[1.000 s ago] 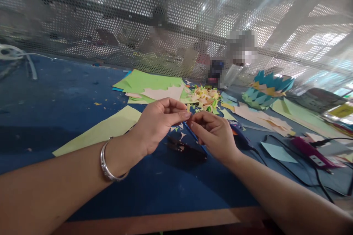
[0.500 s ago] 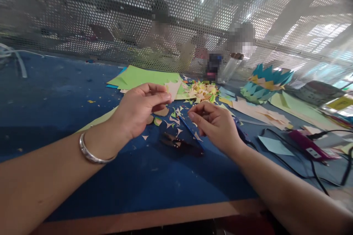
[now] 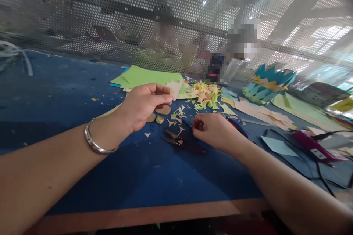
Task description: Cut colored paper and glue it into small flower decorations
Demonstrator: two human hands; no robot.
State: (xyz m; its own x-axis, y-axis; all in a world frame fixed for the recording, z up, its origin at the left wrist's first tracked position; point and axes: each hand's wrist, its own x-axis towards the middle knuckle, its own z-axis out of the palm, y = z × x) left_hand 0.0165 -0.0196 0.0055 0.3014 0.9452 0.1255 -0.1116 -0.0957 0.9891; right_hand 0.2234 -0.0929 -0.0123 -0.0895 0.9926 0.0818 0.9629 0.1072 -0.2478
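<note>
My left hand (image 3: pixel 145 104) pinches a small pale paper piece (image 3: pixel 175 90) with a jagged edge between thumb and fingertips, held above the table. Low over the tabletop, my right hand (image 3: pixel 216 130) has its fingers closed around a thin blue stick (image 3: pixel 188 123); its tip points toward the scraps, and the rest is hidden by the fingers. Between my hands lies a pair of dark thread snips (image 3: pixel 183 143). Small paper offcuts (image 3: pixel 180 112) are strewn just beyond it, beside brownish round pieces (image 3: pixel 163 110).
Green sheets (image 3: pixel 154 75) lie at the back, beside a heap of cut paper (image 3: pixel 206 93). On the right are a zigzag paper crown (image 3: pixel 271 82), peach paper strips (image 3: pixel 264 112) and a purple power strip (image 3: pixel 314 147) with black cables. A perforated metal screen (image 3: pixel 110 25) borders the far edge.
My right hand has come down and closed on the thin blue stick that lay on the table. My left hand still holds the paper piece; the view has shifted slightly.
</note>
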